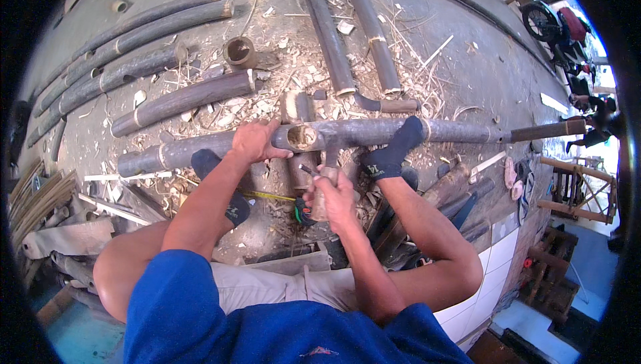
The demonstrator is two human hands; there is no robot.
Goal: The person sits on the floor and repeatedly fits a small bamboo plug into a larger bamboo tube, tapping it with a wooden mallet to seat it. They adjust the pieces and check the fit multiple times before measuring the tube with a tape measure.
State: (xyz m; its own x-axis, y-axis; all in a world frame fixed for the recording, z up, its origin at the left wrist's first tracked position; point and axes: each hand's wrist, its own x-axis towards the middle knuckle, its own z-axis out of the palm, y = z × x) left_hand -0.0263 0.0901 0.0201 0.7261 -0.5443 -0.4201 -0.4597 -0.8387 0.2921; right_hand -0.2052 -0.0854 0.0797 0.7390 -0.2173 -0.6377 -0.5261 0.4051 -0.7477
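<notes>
A long dark bamboo pole [220, 145] lies crosswise before me, with a pale cut hole [302, 138] near its middle. My left hand [256, 140] rests on the pole just left of the hole, fingers and thumb spread. In my right hand [336, 198] is a chisel, its wooden handle [321, 205] in my closed fingers and its dark metal blade [331, 153] up against the pole's near side, right of the hole. A thin dark stick-like piece [306, 170] juts out beside those fingers. My socked feet [398, 148] brace the pole. Under it sits a short, thick bamboo piece [297, 106].
A tape measure [304, 211] with yellow tape drawn out lies below my right hand. Beyond the pole are a curved wooden-handled tool [394, 106], a bamboo ring [239, 52], several bamboo lengths [183, 100] and scattered shavings. A motorbike [557, 27] stands far right.
</notes>
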